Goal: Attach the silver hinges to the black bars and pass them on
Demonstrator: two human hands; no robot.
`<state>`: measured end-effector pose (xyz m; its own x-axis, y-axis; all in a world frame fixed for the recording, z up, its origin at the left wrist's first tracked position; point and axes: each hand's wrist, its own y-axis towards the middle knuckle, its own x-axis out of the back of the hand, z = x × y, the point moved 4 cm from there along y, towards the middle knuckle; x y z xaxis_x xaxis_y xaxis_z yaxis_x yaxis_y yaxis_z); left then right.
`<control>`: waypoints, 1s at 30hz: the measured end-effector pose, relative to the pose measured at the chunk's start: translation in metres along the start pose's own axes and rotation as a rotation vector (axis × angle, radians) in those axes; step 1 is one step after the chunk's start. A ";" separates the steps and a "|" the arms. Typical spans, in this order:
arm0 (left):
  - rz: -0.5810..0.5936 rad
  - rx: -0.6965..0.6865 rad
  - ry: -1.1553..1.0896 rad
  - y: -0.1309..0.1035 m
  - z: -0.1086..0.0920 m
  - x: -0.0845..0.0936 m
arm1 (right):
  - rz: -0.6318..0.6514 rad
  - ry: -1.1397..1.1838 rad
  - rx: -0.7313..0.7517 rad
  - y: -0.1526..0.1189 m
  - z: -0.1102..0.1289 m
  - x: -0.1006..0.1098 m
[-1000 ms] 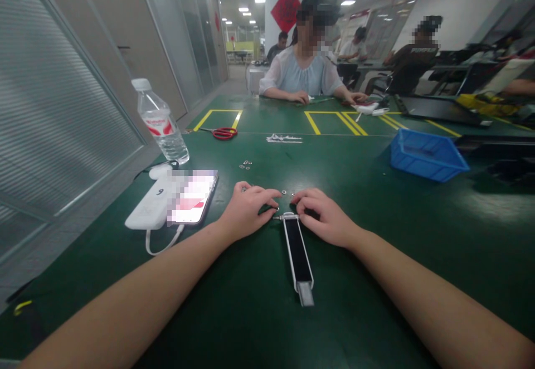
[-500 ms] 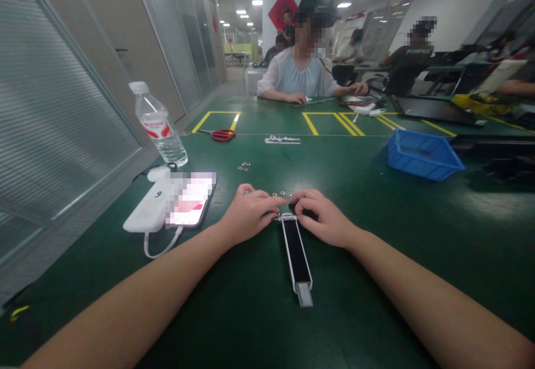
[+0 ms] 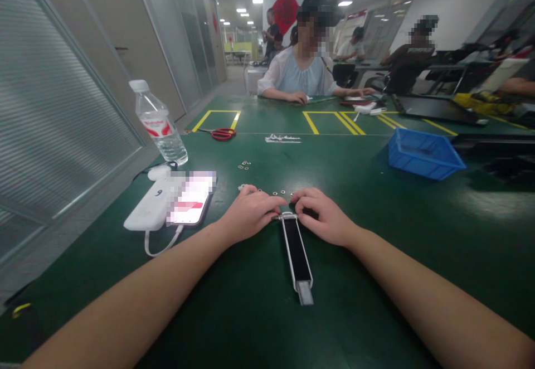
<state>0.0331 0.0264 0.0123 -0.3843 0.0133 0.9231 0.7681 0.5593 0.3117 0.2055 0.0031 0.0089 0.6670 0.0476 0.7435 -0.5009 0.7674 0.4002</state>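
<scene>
A long black device with a white frame (image 3: 297, 252) lies on the green table between my forearms, a grey tab (image 3: 305, 293) at its near end. At its far end, my left hand (image 3: 253, 213) is closed, its fingertips pinched at a small metal piece on the left corner. The fingers of my right hand (image 3: 320, 215) are curled against the right corner of that same end. Small metal rings (image 3: 283, 192) lie just beyond my fingertips, some partly hidden. Farther off is a small group of more rings (image 3: 246, 164).
On the left stand a water bottle (image 3: 161, 126), a white power bank (image 3: 146, 207) and a phone (image 3: 196, 199) joined by a cable. Red scissors (image 3: 223, 134) and white strips (image 3: 283, 139) lie ahead. A blue bin (image 3: 424, 154) is at right; a person (image 3: 303, 73) sits opposite.
The fingers of my left hand have shifted slightly, showing another ring behind them. My right hand stays nearly still. In the background, a standing person has moved left.
</scene>
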 end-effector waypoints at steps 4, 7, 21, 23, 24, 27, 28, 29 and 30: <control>0.026 0.030 -0.060 0.001 0.001 0.000 | -0.047 0.024 0.014 0.000 0.001 0.002; 0.045 0.040 -0.119 0.002 0.003 -0.002 | -0.055 0.042 0.009 0.000 0.000 0.003; -0.117 0.007 -0.164 -0.003 0.003 0.001 | -0.091 0.007 0.000 0.000 0.002 0.003; -0.156 0.009 -0.164 -0.003 0.002 0.003 | -0.107 -0.002 0.005 0.000 0.002 0.004; -0.177 0.006 -0.164 -0.004 0.002 0.004 | -0.118 -0.008 0.009 0.000 0.003 0.004; -0.241 -0.023 -0.184 -0.005 0.000 0.007 | -0.154 -0.034 0.030 -0.001 0.006 0.005; -0.269 -0.035 -0.191 -0.006 -0.001 0.008 | -0.167 -0.047 0.040 -0.001 0.007 0.005; -0.295 -0.048 -0.198 -0.006 -0.002 0.008 | -0.181 -0.060 0.049 -0.001 0.009 0.005; -0.315 -0.058 -0.203 -0.007 -0.003 0.009 | -0.196 -0.073 0.056 -0.001 0.011 0.005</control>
<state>0.0262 0.0204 0.0192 -0.6951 0.0153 0.7188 0.6221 0.5140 0.5906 0.2035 -0.0050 0.0183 0.7141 -0.1470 0.6844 -0.3967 0.7206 0.5687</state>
